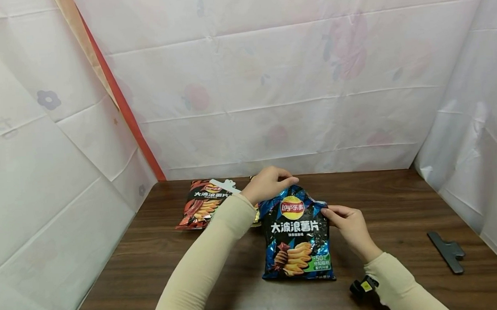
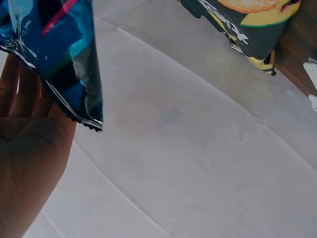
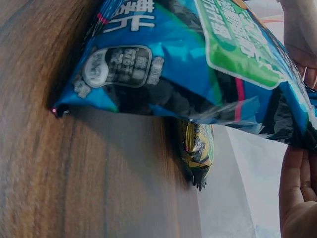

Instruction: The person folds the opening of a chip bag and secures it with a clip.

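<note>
A blue and black bag of potato chips (image 1: 297,239) stands on the table between both hands. At its top edge, my left hand (image 1: 269,184) grips the foil, folding that part over; in the left wrist view its fingers (image 2: 29,94) lie behind the crimped seal. My right hand (image 1: 351,227) pinches the upper right corner, thumb on the front. The right wrist view shows the bag's lower front (image 3: 173,64) close up, with the right hand (image 3: 297,188) at its corner.
A red chip bag (image 1: 198,207) with a white clip (image 1: 225,185) across its top lies at the back left. A yellow and black chip bag (image 2: 257,29) is mostly hidden behind the left hand. On the table's right lies a dark grey bag clip (image 1: 446,252). Printed curtains enclose the table.
</note>
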`<action>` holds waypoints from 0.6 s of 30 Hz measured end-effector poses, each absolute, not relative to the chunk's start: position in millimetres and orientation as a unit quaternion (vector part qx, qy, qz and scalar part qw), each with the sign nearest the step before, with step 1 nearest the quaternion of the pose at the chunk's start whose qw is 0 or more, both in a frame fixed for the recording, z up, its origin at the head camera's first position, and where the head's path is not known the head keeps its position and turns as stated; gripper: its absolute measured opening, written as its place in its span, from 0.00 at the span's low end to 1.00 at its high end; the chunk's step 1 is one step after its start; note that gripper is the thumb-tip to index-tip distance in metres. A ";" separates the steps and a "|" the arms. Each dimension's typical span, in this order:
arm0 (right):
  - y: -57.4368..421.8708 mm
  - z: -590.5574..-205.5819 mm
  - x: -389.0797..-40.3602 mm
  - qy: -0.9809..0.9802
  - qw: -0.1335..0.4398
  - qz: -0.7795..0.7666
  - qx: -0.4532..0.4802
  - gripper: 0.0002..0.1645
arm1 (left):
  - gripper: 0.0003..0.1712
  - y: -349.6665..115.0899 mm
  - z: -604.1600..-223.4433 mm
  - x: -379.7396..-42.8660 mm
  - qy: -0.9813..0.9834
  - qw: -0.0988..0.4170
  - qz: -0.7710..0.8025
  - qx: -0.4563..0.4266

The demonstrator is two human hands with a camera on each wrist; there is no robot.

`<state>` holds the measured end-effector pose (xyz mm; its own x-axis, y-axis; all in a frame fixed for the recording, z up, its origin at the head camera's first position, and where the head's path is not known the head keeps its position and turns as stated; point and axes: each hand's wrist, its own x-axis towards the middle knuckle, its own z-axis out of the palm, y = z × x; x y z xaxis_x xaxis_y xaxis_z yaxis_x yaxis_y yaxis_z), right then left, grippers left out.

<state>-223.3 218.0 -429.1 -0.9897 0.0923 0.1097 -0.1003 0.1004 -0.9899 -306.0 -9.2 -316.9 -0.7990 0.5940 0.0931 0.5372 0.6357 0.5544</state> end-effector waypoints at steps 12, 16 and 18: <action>219.8 -432.9 -224.7 -0.748 0.080 0.659 0.018 0.24 | 0.29 5.7 -317.1 -303.4 0.923 0.059 0.258 0.281; 220.2 -434.9 -225.1 -0.748 0.081 0.658 0.026 0.24 | 0.31 4.2 -315.7 -302.9 0.920 0.078 0.260 0.284; 220.4 -435.2 -225.5 -0.747 0.080 0.660 0.026 0.24 | 0.28 2.9 -315.3 -303.5 0.917 0.085 0.259 0.290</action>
<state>-225.5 220.4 -435.2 -0.9859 0.0665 0.1536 -0.1443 0.1280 -0.9812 -303.5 2.9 -315.3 -0.8175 0.5759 -0.0062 0.4873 0.6974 0.5254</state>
